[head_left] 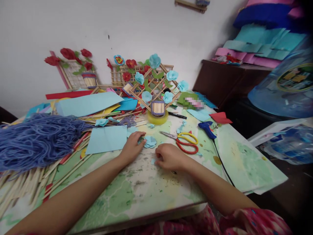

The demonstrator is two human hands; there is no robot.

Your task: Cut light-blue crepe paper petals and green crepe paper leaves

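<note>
My left hand (133, 146) rests low over the table, fingers stretched forward and thumb apart, beside a small pile of light blue paper petals (150, 142). Some blue paper shows beneath its fingers. My right hand (170, 157) is curled, its fingertips pinched at a small light blue paper piece (153, 161) close to the tabletop. Yellow-and-red-handled scissors (182, 140) lie partly open just beyond the right hand. A light blue paper sheet (107, 139) lies left of my left hand.
A stick lattice with blue paper flowers (155, 61) stands on a yellow tape roll (157, 120). A blue glue gun (207, 130) trails its cord at the right. Blue yarn (41, 140) and wooden sticks (26, 182) cover the left. A water jug (283, 85) stands right.
</note>
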